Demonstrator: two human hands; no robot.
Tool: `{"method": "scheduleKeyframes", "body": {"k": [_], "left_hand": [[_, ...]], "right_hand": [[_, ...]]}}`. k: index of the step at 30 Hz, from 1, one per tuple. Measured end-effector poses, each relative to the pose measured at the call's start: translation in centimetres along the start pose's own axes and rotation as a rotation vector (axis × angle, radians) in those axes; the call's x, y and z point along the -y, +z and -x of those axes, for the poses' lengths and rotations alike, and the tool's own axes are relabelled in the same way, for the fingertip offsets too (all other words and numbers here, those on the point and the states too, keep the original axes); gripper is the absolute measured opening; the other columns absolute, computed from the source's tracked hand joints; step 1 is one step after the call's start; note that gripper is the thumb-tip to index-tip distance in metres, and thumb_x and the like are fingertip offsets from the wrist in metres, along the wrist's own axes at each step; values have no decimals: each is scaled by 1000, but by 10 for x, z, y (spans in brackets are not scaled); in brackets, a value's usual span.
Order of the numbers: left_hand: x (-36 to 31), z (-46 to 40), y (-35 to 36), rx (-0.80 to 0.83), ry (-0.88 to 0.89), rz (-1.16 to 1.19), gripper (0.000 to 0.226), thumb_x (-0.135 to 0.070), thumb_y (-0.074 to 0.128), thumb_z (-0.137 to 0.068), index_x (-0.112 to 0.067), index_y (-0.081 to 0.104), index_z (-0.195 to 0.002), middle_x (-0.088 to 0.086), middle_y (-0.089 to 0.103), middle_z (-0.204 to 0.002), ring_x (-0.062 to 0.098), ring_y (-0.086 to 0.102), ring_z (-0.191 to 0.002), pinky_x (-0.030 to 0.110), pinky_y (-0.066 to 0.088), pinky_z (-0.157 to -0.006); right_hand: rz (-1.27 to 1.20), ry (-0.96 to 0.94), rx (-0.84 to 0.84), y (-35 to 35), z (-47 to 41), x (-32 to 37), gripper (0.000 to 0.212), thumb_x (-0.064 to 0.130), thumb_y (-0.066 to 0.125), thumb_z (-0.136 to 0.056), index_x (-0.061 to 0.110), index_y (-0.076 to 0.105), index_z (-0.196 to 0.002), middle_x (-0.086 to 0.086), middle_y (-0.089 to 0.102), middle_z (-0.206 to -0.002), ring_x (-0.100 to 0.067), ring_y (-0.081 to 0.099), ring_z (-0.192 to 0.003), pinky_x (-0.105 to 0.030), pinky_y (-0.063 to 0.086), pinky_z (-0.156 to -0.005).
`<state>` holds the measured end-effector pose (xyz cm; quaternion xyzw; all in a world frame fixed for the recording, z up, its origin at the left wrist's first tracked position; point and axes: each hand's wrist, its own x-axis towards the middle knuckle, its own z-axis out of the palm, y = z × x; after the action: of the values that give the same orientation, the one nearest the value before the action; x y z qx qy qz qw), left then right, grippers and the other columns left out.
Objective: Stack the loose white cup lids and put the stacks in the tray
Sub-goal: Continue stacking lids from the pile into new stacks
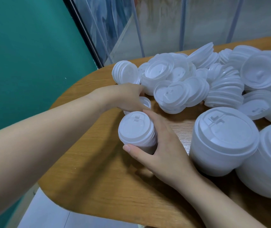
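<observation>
Nesting loosely inside one another, the white lids in the short stack (137, 129) near the table's (85, 170) left edge look feather-light, thin, springy and slick, so a grip round the ribbed side wall seems safer than pressure on the domed top. The right hand (162, 145) clamps that wall between thumb and fingers. Just beyond, the left hand (128, 96) curls onto a single lid (145, 102) beside the loose heap (180, 83); no tray is visible.

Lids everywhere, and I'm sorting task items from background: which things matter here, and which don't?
Job:
- small lid stack gripped by right hand
- single lid under left hand
- loose lid pile
- finished stacks

Background:
- wooden table
- green wall
</observation>
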<state>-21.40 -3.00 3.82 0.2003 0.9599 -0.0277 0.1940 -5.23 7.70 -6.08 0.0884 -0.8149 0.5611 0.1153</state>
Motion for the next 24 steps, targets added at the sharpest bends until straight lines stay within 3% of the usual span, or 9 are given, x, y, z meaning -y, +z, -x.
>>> {"method": "scheduleKeyframes", "body": {"k": [4,8,10,12,15,17,19,22,24], "left_hand": [[8,15,-10,-55,-41,-10,71,-76,69,-78,-25,56,-126,-7,63,-113,16,61,-100,34,54,-87],[13,25,-18,-37,-80,-51,80,-79,69,-75,-25,54,-133,-5,63,-117,18,60,-102,37,54,-91],[14,31,-23,-45,-94,-55,80,-79,67,-77,-24,53,-133,-5,61,-115,18,60,-101,35,52,-85],[15,39,-29,-96,-107,-31,77,-81,63,-78,-25,53,-129,-7,60,-107,15,59,-94,33,50,-77],[17,59,-35,-245,-109,70,77,-85,57,-77,-24,58,-124,-7,63,-106,13,61,-94,39,55,-84],[19,78,-32,-382,-89,249,70,-85,56,-75,-28,60,-116,-10,67,-105,10,64,-95,35,54,-83],[15,99,-24,-541,-3,579,58,-75,64,-75,-29,61,-110,-11,74,-101,5,70,-90,26,53,-77],[1,118,8,-694,148,1100,56,-39,77,-78,-11,56,-122,-1,77,-103,6,74,-90,17,53,-76],[-10,123,38,-729,161,1302,64,-23,90,-73,-9,51,-122,5,74,-109,10,74,-95,19,55,-78]], "right_hand": [[14,14,3,1,-1,-1,88,72,70,-71,40,41,-149,22,50,-144,2,44,-136,-23,37,-113],[13,24,8,0,-1,0,91,73,70,-71,41,39,-151,23,50,-144,2,45,-136,-29,39,-114],[11,31,7,-1,-1,0,90,73,70,-71,41,40,-149,23,50,-141,2,46,-134,-30,40,-112],[13,37,9,-1,-1,0,89,74,70,-70,41,40,-148,22,51,-139,0,47,-132,-32,41,-112],[19,48,10,-1,-1,0,90,75,69,-69,43,39,-148,22,50,-140,0,46,-133,-32,41,-112],[26,52,11,-1,0,1,91,76,67,-69,44,37,-148,22,49,-140,0,46,-132,-29,40,-112],[26,53,14,-1,0,1,90,75,66,-69,44,37,-148,22,49,-140,0,45,-132,-27,39,-111],[14,55,14,-1,-1,4,90,74,68,-68,44,38,-147,22,51,-139,-1,47,-130,-30,41,-111],[-6,49,9,-2,-1,5,85,72,70,-68,48,40,-144,23,53,-135,0,50,-127,-32,44,-108]]}}
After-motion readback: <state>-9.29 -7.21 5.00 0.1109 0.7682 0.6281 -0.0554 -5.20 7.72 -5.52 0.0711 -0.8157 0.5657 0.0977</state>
